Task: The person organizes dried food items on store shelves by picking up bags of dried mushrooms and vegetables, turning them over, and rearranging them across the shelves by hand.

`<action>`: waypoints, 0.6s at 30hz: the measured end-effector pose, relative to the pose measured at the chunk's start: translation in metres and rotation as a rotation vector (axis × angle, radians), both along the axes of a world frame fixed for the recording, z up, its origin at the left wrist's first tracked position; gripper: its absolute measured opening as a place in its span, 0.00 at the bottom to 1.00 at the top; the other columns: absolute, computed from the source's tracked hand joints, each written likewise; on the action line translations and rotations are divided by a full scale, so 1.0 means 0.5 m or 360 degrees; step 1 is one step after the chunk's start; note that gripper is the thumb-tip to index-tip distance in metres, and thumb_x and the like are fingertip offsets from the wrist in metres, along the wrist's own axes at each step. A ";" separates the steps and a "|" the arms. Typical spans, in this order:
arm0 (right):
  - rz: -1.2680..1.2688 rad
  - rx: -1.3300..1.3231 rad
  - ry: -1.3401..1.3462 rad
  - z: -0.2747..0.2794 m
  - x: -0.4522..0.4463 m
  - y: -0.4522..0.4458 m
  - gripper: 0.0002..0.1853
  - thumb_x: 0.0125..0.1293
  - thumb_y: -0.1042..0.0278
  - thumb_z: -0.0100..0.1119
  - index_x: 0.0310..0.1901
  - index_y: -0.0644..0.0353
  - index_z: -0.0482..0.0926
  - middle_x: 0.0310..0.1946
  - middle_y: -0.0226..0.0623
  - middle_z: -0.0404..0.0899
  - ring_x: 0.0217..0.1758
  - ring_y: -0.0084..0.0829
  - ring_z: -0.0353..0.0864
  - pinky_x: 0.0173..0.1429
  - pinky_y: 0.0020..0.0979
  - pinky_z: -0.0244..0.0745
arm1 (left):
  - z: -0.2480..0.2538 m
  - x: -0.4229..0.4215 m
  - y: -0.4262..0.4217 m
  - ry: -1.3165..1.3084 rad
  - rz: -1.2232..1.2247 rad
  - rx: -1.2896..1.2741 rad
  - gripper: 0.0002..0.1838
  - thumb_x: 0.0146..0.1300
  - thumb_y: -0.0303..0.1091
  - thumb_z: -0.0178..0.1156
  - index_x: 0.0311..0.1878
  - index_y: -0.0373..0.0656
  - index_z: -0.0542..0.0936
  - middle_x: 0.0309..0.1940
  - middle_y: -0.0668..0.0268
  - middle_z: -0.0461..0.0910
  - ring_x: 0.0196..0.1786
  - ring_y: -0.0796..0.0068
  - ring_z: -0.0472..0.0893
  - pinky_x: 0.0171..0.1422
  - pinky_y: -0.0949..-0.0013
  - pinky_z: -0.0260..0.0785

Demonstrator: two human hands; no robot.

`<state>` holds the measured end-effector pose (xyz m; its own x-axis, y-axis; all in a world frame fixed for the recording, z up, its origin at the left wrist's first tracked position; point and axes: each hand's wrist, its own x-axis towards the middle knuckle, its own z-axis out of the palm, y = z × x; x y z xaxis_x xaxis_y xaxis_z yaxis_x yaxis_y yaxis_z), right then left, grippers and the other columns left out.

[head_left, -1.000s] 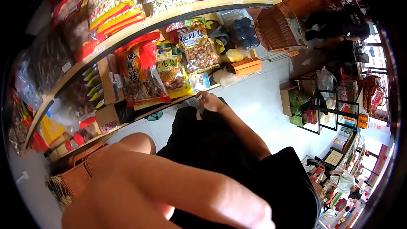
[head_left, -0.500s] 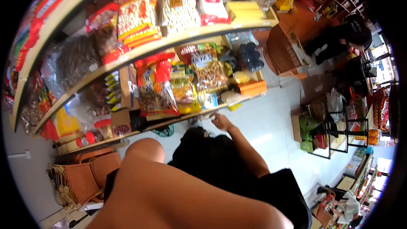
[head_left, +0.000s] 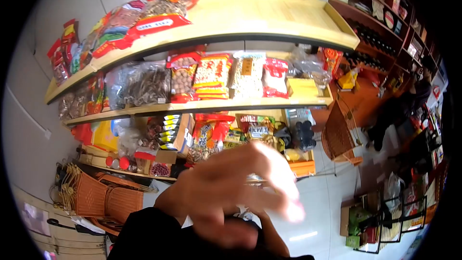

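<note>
My left hand [head_left: 233,185] is raised close to the camera, large and motion-blurred, in front of the lower shelf. Its fingers are loosely bent and point right, with the thumb apart below them; nothing shows between them. Below it, my right hand [head_left: 257,211] is low in front of my body, mostly covered by the left one, so its fingers are hidden. Behind the left hand are a red snack bag [head_left: 211,132] and other packets on the lower shelf. Above stand a bag of white pieces [head_left: 248,74] and a red-and-white bag [head_left: 275,79].
A wooden tiered shelf [head_left: 269,12] curves across the view, with red bags [head_left: 163,12] on its top left. Wicker baskets [head_left: 91,195] stand at lower left, another wicker basket [head_left: 337,135] at right. A person in dark clothes [head_left: 394,110] is at far right, above a black rack [head_left: 394,226].
My left hand has come up into the middle of the view; before, a bare limb filled the foreground. The view has tilted up, showing the top shelf. My right hand appears lower.
</note>
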<state>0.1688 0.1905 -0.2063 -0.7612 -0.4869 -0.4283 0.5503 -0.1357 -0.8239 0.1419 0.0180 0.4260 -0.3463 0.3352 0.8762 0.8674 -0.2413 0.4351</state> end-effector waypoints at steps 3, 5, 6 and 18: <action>0.0116 0.0457 0.0094 0.115 0.013 -0.018 0.18 0.60 0.69 0.53 0.52 0.64 0.75 0.31 0.42 0.82 0.27 0.28 0.80 0.31 0.29 0.75 | -0.019 -0.058 -0.073 -0.0011 0.0468 -0.0261 0.09 0.59 0.33 0.56 0.32 0.37 0.80 0.34 0.57 0.80 0.38 0.65 0.79 0.46 0.63 0.73; 0.0091 0.0468 -0.0010 0.147 0.009 -0.017 0.18 0.61 0.72 0.51 0.53 0.62 0.75 0.32 0.43 0.81 0.28 0.30 0.81 0.32 0.30 0.77 | -0.030 -0.107 -0.137 -0.0035 0.0746 -0.0392 0.07 0.57 0.29 0.56 0.35 0.36 0.79 0.35 0.59 0.79 0.40 0.67 0.79 0.47 0.64 0.72; 0.0069 0.0478 -0.0053 0.172 0.002 -0.017 0.18 0.61 0.74 0.49 0.54 0.62 0.74 0.33 0.44 0.81 0.28 0.31 0.82 0.33 0.30 0.79 | -0.030 -0.132 -0.171 -0.0011 0.0894 -0.0446 0.07 0.57 0.27 0.56 0.37 0.35 0.79 0.36 0.59 0.79 0.42 0.68 0.78 0.49 0.64 0.70; -0.0199 0.0586 0.1146 0.668 -0.396 -0.233 0.14 0.61 0.84 0.43 0.47 0.66 0.73 0.32 0.34 0.76 0.35 0.21 0.73 0.39 0.26 0.73 | 0.020 -0.413 -0.675 0.0119 0.2249 -0.0609 0.33 0.54 0.29 0.64 0.63 0.39 0.64 0.59 0.50 0.67 0.65 0.49 0.64 0.68 0.53 0.56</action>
